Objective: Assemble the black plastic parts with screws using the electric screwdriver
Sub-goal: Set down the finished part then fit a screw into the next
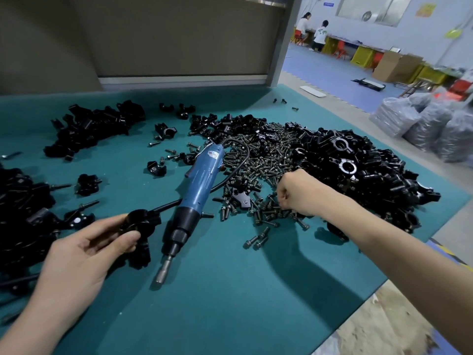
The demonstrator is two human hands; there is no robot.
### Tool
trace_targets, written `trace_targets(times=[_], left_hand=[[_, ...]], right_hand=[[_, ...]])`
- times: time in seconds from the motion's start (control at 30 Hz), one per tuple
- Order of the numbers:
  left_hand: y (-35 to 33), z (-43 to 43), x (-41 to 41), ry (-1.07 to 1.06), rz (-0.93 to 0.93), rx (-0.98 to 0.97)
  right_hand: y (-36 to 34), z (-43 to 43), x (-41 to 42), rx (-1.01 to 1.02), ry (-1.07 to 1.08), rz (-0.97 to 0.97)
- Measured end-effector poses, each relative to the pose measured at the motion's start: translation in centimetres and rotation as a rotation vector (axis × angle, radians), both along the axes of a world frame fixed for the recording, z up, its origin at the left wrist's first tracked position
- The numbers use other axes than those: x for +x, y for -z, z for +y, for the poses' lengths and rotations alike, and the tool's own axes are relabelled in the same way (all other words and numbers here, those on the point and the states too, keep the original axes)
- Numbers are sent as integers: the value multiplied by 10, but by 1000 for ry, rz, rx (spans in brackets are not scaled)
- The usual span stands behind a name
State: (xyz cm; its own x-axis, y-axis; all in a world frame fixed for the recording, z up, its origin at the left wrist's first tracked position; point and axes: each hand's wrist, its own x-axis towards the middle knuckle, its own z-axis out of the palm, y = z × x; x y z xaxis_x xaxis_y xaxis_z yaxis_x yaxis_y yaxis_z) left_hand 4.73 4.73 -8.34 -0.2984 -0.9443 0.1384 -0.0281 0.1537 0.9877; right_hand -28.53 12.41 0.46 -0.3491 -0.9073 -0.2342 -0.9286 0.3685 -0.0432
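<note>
Black plastic part (139, 224) sits pinched between the thumb and curled fingers (112, 225) of my left hand (84, 254), held low over the counter (230, 290) with the palm turned inward. My right hand (294, 193) reaches forward, wrist bent down, its fingers (280, 199) curled into the near edge of the screws (256, 160); whether they have hold of one I cannot tell. Between the two sets of fingers the electric screwdriver (197, 190) lies on the counter, its bit end just right of my left fingertips.
</note>
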Motion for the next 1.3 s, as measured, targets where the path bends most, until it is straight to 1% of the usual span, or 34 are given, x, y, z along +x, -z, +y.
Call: trace_targets(times=[0.1, 0.2, 0.3, 0.4, 0.5, 0.57, 0.67, 0.8, 0.9, 1.07, 1.13, 1.23, 1.3], left_hand=[[-8, 6, -4, -11, 24, -17], [-15, 11, -9, -15, 42, -21], [-20, 15, -11, -9, 20, -33], [-23, 19, -11, -19, -12, -66], [-25, 18, -10, -16, -44, -88], [-26, 17, -9, -26, -84, -128], [-25, 16, -9, -42, -124, -157], [-22, 13, -9, -43, -126, -108], [-20, 12, -7, -19, -137, -115], [-19, 12, -6, -11, -119, -132], [-18, 12, -6, -15, -125, -134], [-18, 11, -7, -40, -144, -131], [-19, 12, -8, -30, -132, -130]], right_hand=[[-14, 4, -2, -105, 47, -66], [-41, 7, 8, -306, 76, -242], [-62, 9, 47, -425, -97, -373], [-70, 5, 101, -456, -365, -384], [-64, -9, 145, -431, -573, -256], [-56, -18, 165, -351, -662, -151], [-48, -26, 182, -255, -744, 33], [-51, -27, 194, -148, -812, 198], [-59, -25, 201, -90, -864, 283], [-56, -30, 210, -33, -913, 313], [-52, -36, 210, -65, -919, 236], [-46, -42, 201, -126, -815, -44], [-41, -43, 193, -204, -723, -194]])
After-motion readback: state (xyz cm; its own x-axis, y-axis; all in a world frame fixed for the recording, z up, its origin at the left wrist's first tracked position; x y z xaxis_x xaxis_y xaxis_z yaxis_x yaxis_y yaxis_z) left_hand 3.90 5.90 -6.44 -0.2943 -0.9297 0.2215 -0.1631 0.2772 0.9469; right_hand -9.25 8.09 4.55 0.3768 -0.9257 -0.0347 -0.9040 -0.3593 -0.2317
